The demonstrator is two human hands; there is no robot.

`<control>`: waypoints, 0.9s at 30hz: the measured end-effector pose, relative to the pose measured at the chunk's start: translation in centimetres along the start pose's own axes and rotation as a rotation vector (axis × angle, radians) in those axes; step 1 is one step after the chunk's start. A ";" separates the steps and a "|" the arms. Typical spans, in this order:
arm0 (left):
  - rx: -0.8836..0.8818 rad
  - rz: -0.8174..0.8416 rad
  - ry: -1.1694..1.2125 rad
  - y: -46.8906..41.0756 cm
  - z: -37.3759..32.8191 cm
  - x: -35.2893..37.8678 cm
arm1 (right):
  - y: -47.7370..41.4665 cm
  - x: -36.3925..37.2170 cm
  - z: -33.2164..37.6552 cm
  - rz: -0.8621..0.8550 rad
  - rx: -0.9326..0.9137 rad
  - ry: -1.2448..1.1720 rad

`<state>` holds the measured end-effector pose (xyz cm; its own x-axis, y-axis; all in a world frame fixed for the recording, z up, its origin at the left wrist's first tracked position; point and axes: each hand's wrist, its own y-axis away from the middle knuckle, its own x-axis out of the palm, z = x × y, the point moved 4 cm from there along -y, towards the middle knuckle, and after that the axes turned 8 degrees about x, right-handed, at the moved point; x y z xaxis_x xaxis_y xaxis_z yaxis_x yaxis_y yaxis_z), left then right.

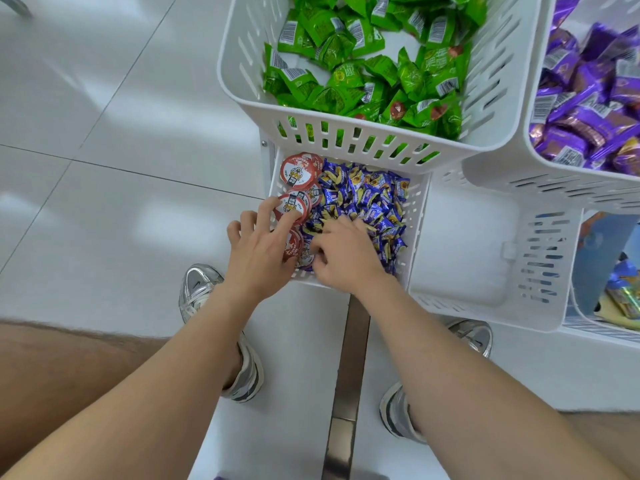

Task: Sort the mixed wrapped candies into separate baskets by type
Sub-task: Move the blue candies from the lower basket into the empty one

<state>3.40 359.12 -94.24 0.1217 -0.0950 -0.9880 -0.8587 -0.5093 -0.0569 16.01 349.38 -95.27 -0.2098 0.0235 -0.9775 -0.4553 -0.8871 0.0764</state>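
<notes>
White floor tiles lie under a rack of white slotted baskets; in the near low basket the red round-lidded cups line the left wall, touching the blue-and-yellow wrapped candies that fill the rest to the right. The left hand lies directly on the cups, fingers spread, fingertips on a lid, so it is judged the nearer hand for lifting them out; the right hand sits on the blue pile, fingers curled downward; whether they pinch a candy cannot be determined. The far upper baskets hold green packets and purple packets.
</notes>
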 end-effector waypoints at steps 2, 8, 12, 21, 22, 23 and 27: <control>-0.011 -0.011 0.013 0.0 -0.1 0.1 | -0.5 1.4 0.4 0.067 0.043 0.090; -0.062 -0.023 0.046 -0.3 -0.7 0.8 | -1.1 2.2 -0.6 -0.059 0.121 0.192; -0.068 -0.073 0.046 -0.3 -0.6 1.1 | -1.6 2.8 -0.8 -0.047 0.056 0.233; -0.056 -0.088 -0.047 -0.4 -0.2 0.9 | -0.2 1.1 -3.6 -0.075 -0.124 0.339; -0.056 -0.089 -0.047 -0.4 -0.1 0.9 | 0.1 0.8 -3.6 -0.105 -0.128 0.321; -0.057 -0.091 -0.044 -0.4 -0.2 0.9 | 0.3 0.6 -3.4 -0.138 -0.138 0.297; -0.057 -0.089 -0.022 -0.5 -0.4 0.9 | -0.2 0.7 -1.7 -0.116 -0.209 0.204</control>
<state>4.10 358.96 -95.01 0.1846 -0.0293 -0.9824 -0.8151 -0.5630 -0.1364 17.43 348.81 -96.31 0.0208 0.0563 -0.9982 -0.2739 -0.9599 -0.0598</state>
